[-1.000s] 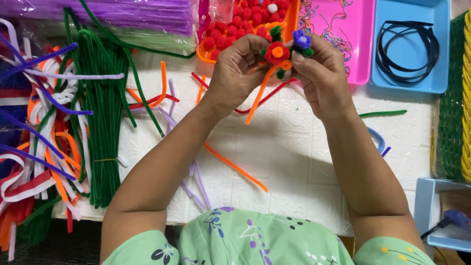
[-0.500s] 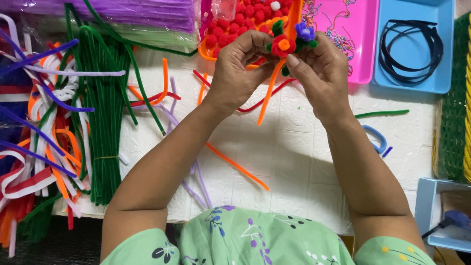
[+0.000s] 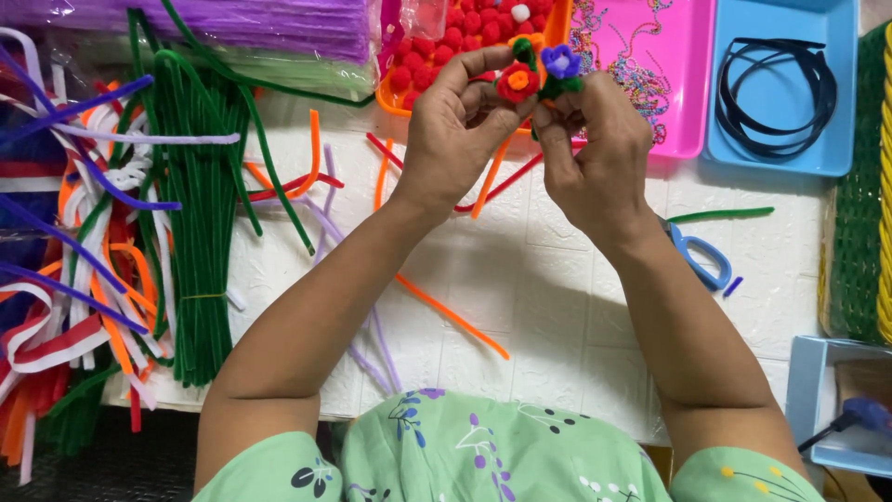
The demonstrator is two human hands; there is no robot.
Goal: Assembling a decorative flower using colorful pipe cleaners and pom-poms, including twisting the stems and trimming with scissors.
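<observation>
I have both hands up over the far side of the table (image 3: 557,279), higher than a second ago, so the little posy now sits over the rim of the orange tray (image 3: 386,98) of red pompoms (image 3: 465,28) instead of over bare table. My left hand (image 3: 455,139) pinches the red flower (image 3: 516,82) between thumb and forefinger, the other fingers curled in behind it. My right hand (image 3: 595,158) is closed around the stems just beneath the purple flower (image 3: 560,61), fingers pressed together; the two flowers touch, side by side. The orange stem (image 3: 490,181) hangs shorter below my hands than it did, so I judge more of it has been wound or drawn up into the bundle. My right wrist has also shifted off the scissors (image 3: 699,256), whose blue handle now shows whole. The green stems (image 3: 190,232) lie untouched at my left.
</observation>
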